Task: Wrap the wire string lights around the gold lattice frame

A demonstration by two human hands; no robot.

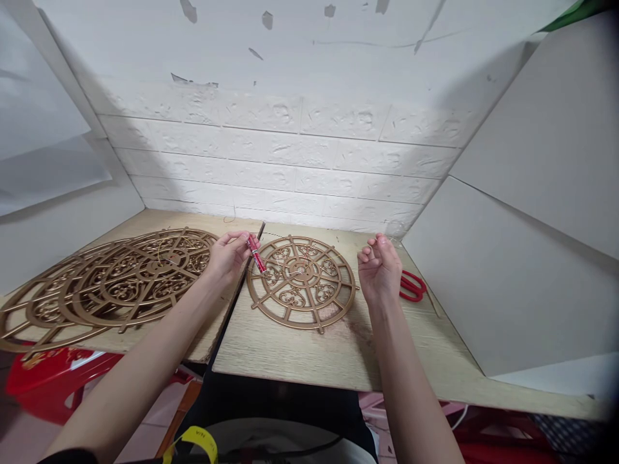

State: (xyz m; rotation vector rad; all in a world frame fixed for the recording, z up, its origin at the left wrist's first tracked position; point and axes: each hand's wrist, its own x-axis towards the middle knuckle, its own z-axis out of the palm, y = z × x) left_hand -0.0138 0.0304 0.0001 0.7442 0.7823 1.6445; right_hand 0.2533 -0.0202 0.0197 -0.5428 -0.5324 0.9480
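My left hand (230, 256) is closed around a small red tube with pale markings (256, 254), which points down over the left edge of a round gold openwork panel (304, 323). A thin strand shows near the tube's lower end. My right hand (380, 267) is raised above the table to the right of this panel, its thumb and fingers pinched together. Whatever it may hold is too fine to make out. The round panel lies flat, with scroll ornaments between its spokes and a thin wire across its centre.
Several similar gold panels (145, 283) overlap in a pile on the left, with loose golden wire on top. Red-handled scissors (412, 286) and a thin stick (434, 303) lie at the right. A dark gap (232, 309) splits the tabletop. White panels (522, 270) flank the table.
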